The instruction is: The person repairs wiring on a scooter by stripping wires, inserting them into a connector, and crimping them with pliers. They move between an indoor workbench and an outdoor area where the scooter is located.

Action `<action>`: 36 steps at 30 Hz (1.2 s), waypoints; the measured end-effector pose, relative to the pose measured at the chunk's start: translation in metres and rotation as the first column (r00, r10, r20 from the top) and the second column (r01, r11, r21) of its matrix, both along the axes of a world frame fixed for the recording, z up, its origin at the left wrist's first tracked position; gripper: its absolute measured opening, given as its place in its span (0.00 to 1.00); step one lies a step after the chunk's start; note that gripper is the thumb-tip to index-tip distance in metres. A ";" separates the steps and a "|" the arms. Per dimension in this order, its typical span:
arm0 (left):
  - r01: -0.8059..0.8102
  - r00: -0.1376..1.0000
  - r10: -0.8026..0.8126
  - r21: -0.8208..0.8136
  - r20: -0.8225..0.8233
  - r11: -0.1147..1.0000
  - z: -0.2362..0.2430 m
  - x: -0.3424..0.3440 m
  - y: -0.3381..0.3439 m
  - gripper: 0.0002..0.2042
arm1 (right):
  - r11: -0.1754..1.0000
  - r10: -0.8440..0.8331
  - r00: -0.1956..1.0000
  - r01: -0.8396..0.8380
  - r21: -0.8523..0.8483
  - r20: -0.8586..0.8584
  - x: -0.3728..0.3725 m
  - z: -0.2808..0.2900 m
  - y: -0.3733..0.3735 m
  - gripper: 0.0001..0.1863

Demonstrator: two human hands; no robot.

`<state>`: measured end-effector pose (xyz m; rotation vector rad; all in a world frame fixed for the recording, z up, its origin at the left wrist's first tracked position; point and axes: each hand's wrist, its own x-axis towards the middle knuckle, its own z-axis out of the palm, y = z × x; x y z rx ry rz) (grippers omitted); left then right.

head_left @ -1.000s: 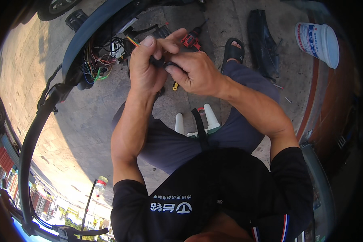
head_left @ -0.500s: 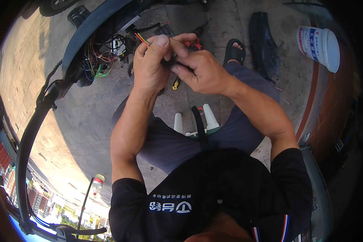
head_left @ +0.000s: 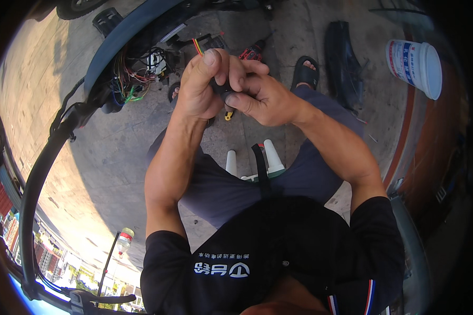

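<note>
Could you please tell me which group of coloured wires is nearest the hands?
The thin red and yellow wires sticking up by the left hand; the other group, a larger multicoloured tangle, sits apart, farther to the left.

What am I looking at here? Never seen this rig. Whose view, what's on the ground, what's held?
No robot here: these are a person's bare hands. Every picture comes from one wide fisheye camera on that person's head, looking down, so straight edges bend near the rim. Picture left is the person's left.

The left hand and right hand meet around a small black part, mostly hidden by fingers. Thin red and yellow wires stick out above the left hand.

On the paved ground lie a red-and-black power drill, a yellow-handled tool and a long black curved piece. A white bucket is off to the right.
</note>
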<state>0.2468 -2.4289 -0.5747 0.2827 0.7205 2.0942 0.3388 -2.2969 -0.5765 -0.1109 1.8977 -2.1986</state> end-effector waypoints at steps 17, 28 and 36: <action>-0.401 0.795 0.203 -0.245 -0.571 0.883 0.007 0.017 0.009 0.11 | 0.913 -0.214 0.973 0.229 0.338 -0.082 -0.002 -0.001 0.009 0.07; -0.578 0.673 0.326 -0.197 -0.664 0.792 0.007 0.029 0.009 0.09 | 0.781 -0.198 0.922 0.354 0.514 -0.333 -0.007 0.005 0.001 0.08; -0.522 0.579 0.199 -0.172 -0.791 0.835 0.003 0.022 0.005 0.10 | 0.975 -0.167 0.986 0.161 0.153 0.024 -0.008 -0.001 0.011 0.15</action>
